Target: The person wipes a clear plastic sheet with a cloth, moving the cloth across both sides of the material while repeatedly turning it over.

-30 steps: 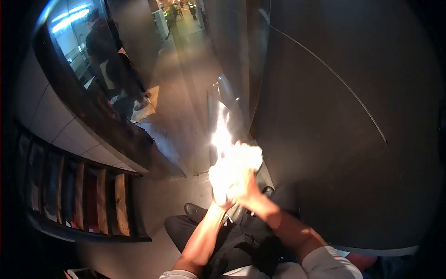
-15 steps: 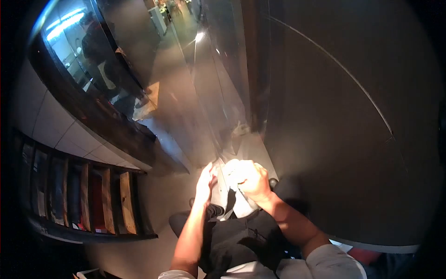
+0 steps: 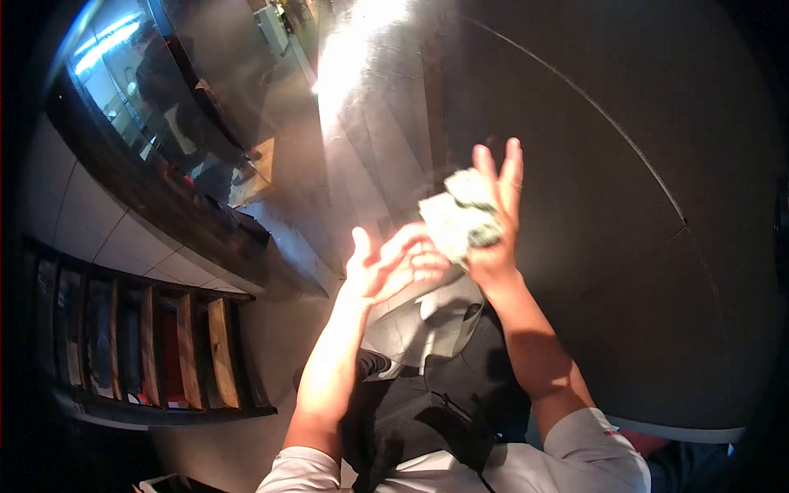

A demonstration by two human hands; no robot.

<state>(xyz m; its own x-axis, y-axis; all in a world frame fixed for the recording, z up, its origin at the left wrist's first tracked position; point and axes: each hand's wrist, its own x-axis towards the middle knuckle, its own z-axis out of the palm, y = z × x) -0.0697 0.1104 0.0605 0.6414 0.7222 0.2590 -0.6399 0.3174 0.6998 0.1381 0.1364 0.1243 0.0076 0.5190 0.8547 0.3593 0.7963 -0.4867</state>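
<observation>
Currently, wad in your right hand; left hand open.
Your right hand has the crumpled pale wad against its palm, two fingers extended clear of it; wad reads as cloth or paper, can't tell which, greenish dark patches on it; your left hand is spread beside it, gripping nothing visible, fingertips close to its lower edge, contact can't be told; both hands are raised in front of your dark-clothed lap, blurred and brightly lit; dark panel stands to your right; slatted rack low on your left; glass pane up left, dark figure seen through or in it.
</observation>
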